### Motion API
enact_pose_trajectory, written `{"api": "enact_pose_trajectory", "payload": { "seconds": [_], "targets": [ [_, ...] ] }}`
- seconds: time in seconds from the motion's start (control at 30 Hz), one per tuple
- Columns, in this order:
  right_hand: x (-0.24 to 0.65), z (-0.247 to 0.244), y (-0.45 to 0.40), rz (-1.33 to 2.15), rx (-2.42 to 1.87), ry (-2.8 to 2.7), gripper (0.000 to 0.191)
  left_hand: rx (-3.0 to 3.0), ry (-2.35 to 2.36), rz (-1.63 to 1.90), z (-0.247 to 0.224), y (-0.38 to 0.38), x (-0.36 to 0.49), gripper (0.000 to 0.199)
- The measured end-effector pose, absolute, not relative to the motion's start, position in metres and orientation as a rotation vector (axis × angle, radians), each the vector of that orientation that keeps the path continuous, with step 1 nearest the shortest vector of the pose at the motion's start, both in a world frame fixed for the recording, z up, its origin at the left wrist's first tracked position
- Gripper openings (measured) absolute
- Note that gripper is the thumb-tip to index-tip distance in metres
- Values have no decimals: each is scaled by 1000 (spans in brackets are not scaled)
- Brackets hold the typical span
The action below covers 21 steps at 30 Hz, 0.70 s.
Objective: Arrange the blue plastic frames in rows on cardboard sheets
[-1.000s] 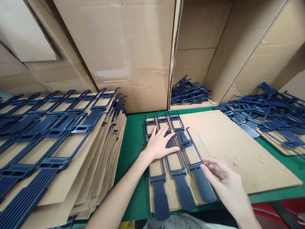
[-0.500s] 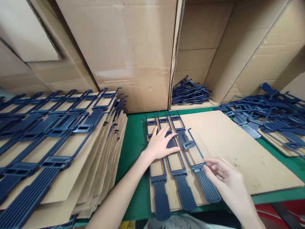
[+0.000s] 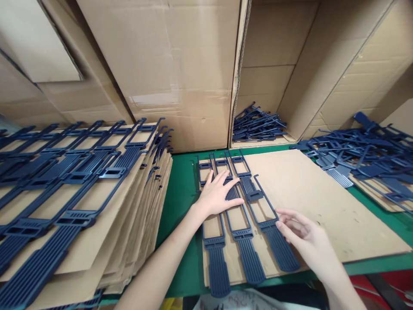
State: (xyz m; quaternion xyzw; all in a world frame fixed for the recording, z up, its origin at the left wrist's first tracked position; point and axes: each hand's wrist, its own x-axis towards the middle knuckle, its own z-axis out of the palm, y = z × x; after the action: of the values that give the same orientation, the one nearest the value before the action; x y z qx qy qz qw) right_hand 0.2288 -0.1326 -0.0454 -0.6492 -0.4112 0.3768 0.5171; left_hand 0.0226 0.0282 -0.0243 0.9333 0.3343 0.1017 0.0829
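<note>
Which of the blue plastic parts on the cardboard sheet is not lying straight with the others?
The rightmost blue part on the cardboard sheet slants away from its neighbours, its handle end splayed rightward. The right hand touches it; the left hand presses flat on the aligned parts.

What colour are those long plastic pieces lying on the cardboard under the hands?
Dark navy blue plastic pieces, seen clearly in the head view.

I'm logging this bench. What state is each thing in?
Left hand: flat, pressing laid parts.
Right hand: open, fingertips at third part.
Sheet: flat, mostly bare.
Stack: sheets piled, parts on top.
Loose pile: jumbled.
</note>
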Motion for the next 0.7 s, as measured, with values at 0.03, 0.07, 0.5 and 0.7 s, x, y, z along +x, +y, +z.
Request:
{"api": "enact_pose_trajectory", "payload": {
  "seconds": [0.03,0.07,0.5,0.7],
  "targets": [
    [231,-47,-132,902,-1557,-1002,45,2787,999,296,-23,28,23,73],
    [232,-49,-132,895,-1565,-1024,45,2787,1001,287,-23,28,23,73],
    [236,-57,-135,737,-1715,-1291,38,2787,993,274,-22,28,23,71],
    [236,-56,-138,757,-1712,-1355,35,2781,1001,282,-21,27,23,70]
  ]
}}
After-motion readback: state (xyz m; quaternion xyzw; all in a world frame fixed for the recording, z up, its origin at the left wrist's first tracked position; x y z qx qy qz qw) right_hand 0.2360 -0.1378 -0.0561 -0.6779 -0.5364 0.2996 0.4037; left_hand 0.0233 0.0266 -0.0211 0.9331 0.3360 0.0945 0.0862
